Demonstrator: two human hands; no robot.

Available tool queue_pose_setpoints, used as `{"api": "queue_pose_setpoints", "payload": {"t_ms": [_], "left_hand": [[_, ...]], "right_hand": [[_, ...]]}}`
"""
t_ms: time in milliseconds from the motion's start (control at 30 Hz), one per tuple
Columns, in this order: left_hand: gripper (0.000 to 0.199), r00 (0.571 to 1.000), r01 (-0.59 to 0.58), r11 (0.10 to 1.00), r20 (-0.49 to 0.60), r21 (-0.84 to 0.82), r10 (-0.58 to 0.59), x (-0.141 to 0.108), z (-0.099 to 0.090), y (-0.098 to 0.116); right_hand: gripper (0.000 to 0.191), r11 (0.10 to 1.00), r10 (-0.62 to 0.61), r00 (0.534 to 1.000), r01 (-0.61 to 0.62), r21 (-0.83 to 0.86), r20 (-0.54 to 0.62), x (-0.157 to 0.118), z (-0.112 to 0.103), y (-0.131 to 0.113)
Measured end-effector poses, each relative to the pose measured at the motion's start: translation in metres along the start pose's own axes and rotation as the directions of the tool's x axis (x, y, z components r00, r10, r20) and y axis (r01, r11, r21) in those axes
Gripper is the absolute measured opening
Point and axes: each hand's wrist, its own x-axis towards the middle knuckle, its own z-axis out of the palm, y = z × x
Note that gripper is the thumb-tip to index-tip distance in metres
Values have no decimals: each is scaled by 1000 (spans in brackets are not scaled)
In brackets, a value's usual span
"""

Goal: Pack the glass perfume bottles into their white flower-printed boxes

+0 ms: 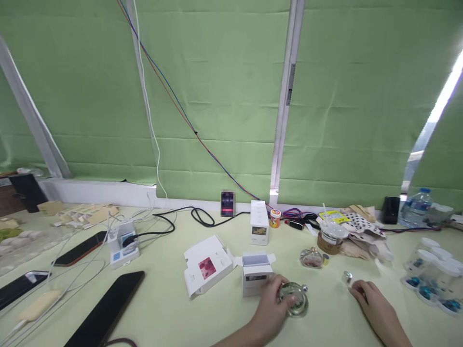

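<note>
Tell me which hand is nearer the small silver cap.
Right: the right hand is close beside the silver cap, on its near right side; the left hand is farther left, holding a glass bottle.

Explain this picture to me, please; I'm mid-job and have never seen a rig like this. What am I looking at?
There is no machine here: these are a person's bare hands, seen by a camera worn on the head, looking forward and down. This is the only view. Across the pale table stands a green blind.

The left hand holds a round glass bottle. The right hand rests beside a small silvery cap; whether its fingers touch it is hard to tell.

Near the left hand stands an open white box. A white box with a pink picture lies further left. Clear lidded tubs stand at the far right, and a power strip lies on the left.
</note>
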Motion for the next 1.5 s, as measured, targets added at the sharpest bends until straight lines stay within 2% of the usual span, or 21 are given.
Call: {"api": "queue_pose_setpoints", "payload": {"t_ms": [100, 200, 267, 333, 400, 533, 700, 1067, 1300, 1500], "left_hand": [[19, 997, -43, 998, -62, 50, 46, 0, 0, 2], [20, 996, -62, 991, -58, 117, 70, 0, 1, 6], [25, 996, -69, 986, -52, 151, 78, -2, 2, 10], [28, 995, -79, 982, -42, 175, 87, -4, 2, 15], [26, 993, -110, 973, -14, 201, 115, -7, 2, 20], [21, 980, -199, 944, 59, 264, 190, -11, 2, 24], [25, 972, -235, 920, 79, 314, 222, -12, 3, 19], [24, 970, -238, 924, 34, 300, 239, -11, 5, 14], [25, 973, -223, 932, 5, 286, 231, -9, 4, 13], [25, 974, -221, 928, 16, 299, 227, -11, 6, 15]], "right_hand": [[30, 997, 20, 999, -23, 75, 43, -12, 8, -17], [34, 968, -31, 982, -17, 250, 187, -29, 19, -48], [29, 851, -48, 944, -133, 509, 327, -40, 26, -70], [25, 762, -63, 929, -191, 618, 365, -46, 31, -86], [25, 731, -57, 928, -212, 649, 368, -48, 35, -94], [28, 706, -47, 922, -241, 666, 384, -47, 38, -89], [28, 689, -37, 927, -247, 681, 373, -46, 39, -83], [33, 702, -64, 932, -212, 680, 356, -45, 37, -85], [25, 720, -130, 916, -176, 672, 379, -46, 35, -88], [24, 726, -130, 913, -178, 664, 387, -45, 36, -85]]}}
